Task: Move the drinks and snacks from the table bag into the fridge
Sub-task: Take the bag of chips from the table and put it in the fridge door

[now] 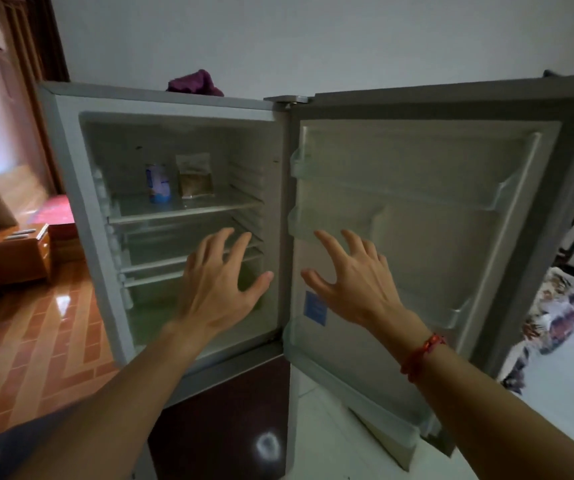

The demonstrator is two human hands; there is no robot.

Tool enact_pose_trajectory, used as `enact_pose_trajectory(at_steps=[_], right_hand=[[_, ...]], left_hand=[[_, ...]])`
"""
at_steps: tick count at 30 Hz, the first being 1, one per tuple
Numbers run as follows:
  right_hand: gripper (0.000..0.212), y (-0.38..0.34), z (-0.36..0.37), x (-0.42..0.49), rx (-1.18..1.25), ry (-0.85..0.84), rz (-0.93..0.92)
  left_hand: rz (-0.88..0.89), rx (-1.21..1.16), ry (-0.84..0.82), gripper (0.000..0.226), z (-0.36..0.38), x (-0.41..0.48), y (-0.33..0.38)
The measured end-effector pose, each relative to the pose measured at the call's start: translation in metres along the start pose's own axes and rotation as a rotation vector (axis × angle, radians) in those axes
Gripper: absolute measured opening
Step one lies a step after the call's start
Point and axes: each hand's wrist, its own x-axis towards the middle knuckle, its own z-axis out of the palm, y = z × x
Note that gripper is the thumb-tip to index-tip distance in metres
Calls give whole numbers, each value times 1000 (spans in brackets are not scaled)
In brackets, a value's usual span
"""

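The grey fridge [70, 188] stands in front of me with its upper door [451, 216] swung wide open to the right. On its top glass shelf [188, 207] a blue and white can [158, 183] stands beside a clear snack packet [195, 176] with brown contents. My left hand [219, 285] is held out in front of the lower shelves, fingers spread, holding nothing. My right hand [351, 278], a red cord on its wrist, is spread in front of the door's inner face near a door rack [313, 223], also empty. The table bag is out of view.
A purple cloth [195, 83] lies on top of the fridge. The dark lower fridge door [223, 417] is shut. A wooden bedside cabinet [15, 254] stands at the left on a glossy wood floor. A patterned bundle [552, 313] sits on the floor at right.
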Motion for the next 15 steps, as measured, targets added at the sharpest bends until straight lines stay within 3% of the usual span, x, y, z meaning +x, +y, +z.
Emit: enact_pose_trajectory(at_steps=[15], right_hand=[[77, 114, -74, -115, -199, 75, 399]], left_hand=[[337, -384, -55, 74, 57, 14, 159]])
